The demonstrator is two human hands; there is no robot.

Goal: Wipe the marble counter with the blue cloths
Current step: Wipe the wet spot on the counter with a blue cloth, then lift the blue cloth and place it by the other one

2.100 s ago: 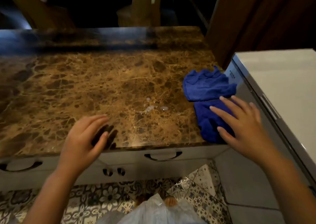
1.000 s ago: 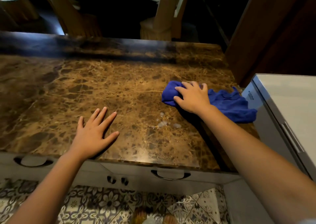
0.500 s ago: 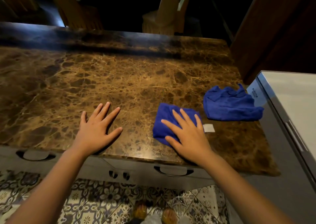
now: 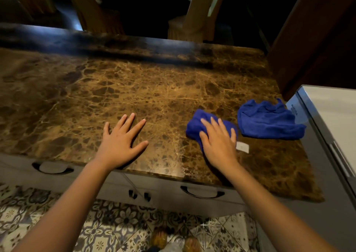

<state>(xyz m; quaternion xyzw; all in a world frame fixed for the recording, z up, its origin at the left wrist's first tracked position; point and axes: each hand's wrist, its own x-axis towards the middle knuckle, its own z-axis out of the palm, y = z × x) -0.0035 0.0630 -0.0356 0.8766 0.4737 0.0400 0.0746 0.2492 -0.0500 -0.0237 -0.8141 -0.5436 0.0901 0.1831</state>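
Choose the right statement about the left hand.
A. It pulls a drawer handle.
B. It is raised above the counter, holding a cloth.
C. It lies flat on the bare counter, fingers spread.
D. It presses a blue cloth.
C: the left hand lies flat with fingers spread on the counter, no cloth under it; the right hand presses the cloth.

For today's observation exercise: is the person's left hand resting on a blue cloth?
No, the left hand lies flat on the bare marble counter; only the right hand presses a blue cloth.
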